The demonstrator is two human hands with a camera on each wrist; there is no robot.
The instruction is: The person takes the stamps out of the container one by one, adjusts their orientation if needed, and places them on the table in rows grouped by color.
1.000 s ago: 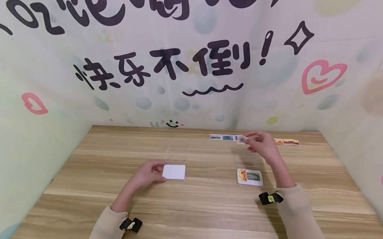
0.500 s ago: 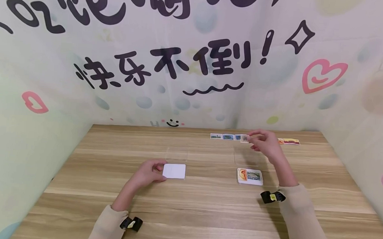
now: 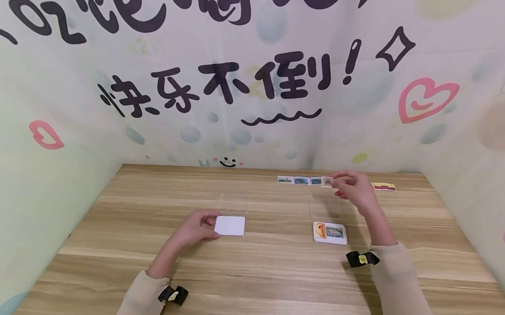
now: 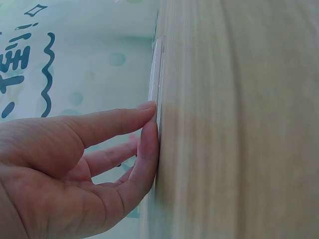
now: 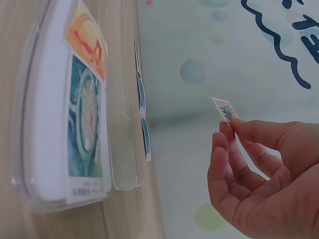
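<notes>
My right hand [image 3: 358, 192] pinches a small stamp [image 3: 326, 182] between thumb and finger, raised above the table in the right wrist view. Behind it runs a row of stamps, including a blue stamp [image 3: 302, 181] and a yellow-red stamp [image 3: 384, 186]; the hand hides part of this row. With thumb and fingers at its left edge, my left hand [image 3: 193, 230] holds a shallow clear case [image 3: 230, 225] with a white insert. On the right, another clear case [image 5: 22, 164] bears an orange stamp [image 3: 320, 230] and a green-blue stamp [image 3: 335, 232] on white.
Transparent lids lie opened flat behind both cases, the left lid [image 3: 233, 203] and the right lid [image 3: 324, 209]. The wooden table [image 3: 247, 279] ends at a printed fabric wall [image 3: 173, 140], close behind the stamp row.
My right hand has moved a little to the right along the row with the pinched stamp, uncovering more of the third blue stamp and covering the orange one. The left hand stays still.
</notes>
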